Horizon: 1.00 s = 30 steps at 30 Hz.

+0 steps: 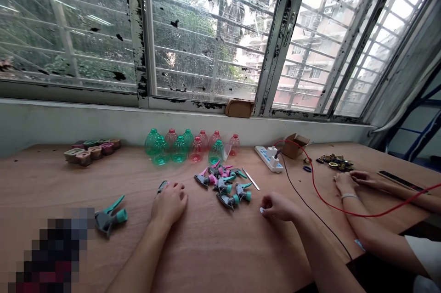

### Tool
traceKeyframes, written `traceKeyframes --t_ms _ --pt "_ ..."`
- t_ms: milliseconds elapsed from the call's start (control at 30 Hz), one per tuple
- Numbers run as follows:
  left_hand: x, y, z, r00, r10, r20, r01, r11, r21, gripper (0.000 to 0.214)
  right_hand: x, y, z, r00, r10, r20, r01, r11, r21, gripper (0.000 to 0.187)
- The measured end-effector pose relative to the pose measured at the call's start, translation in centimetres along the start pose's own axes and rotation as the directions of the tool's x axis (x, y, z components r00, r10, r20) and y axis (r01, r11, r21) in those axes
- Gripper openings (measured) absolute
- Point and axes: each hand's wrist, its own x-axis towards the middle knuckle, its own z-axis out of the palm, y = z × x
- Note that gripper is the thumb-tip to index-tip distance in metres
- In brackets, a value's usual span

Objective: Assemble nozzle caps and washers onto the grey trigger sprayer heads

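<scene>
Though apart from transparent bottles (179,150), right hand (277,205) tight on white piece (262,210), left hand (171,202), hold unclear.

The trigger sprayer heads (224,184) are grey, with teal or pink triggers and collars. The bottles (160,151) are see-through, some green, some pinkish red. The small piece (262,210) is white, the power strip (262,159) white and blue. One cable (313,178) is red, and the tabletop (213,251) shows brown wood grain.
</scene>
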Motion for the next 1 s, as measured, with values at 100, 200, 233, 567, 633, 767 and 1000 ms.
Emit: traceKeyframes --t_ms 100,200,233,567,633,767,1000 --pt "-0.1 0.6 0.1 0.998 0.07 0.001 -0.069 0.994 -0.089 0.029 0.6 0.0 0.0 0.998 0.027 0.048 -0.03 0.998 0.058 0.01" --pt "-0.2 0.8 -0.1 0.996 0.091 0.019 -0.086 0.977 -0.195 0.031 0.7 0.1 0.0 0.999 0.016 0.034 -0.019 0.996 0.082 0.012" --pt "-0.2 0.8 -0.1 0.995 0.098 0.031 -0.088 0.971 -0.221 0.031 0.7 0.0 0.0 1.0 0.008 0.025 -0.01 0.996 0.09 0.013" --pt "0.2 0.5 0.2 0.991 0.129 0.021 -0.117 0.952 -0.283 0.033 0.3 -6.7 1.4 0.954 -0.214 -0.21 0.297 0.782 0.549 0.031" --pt "0.2 0.4 0.2 0.995 0.084 -0.061 -0.1 0.934 -0.344 0.04 1.3 -9.5 2.1 0.923 -0.287 -0.257 0.385 0.71 0.59 0.033" --pt "-0.1 0.5 0.0 0.989 0.02 -0.147 -0.084 0.893 -0.442 0.045 3.8 -13.3 4.8 0.86 -0.32 -0.397 0.508 0.596 0.622 0.03" --pt "-0.5 0.7 0.2 0.991 0.048 -0.124 -0.101 0.881 -0.463 0.032 4.9 -13.2 9.3 0.746 -0.436 -0.503 0.652 0.629 0.422 0.013"
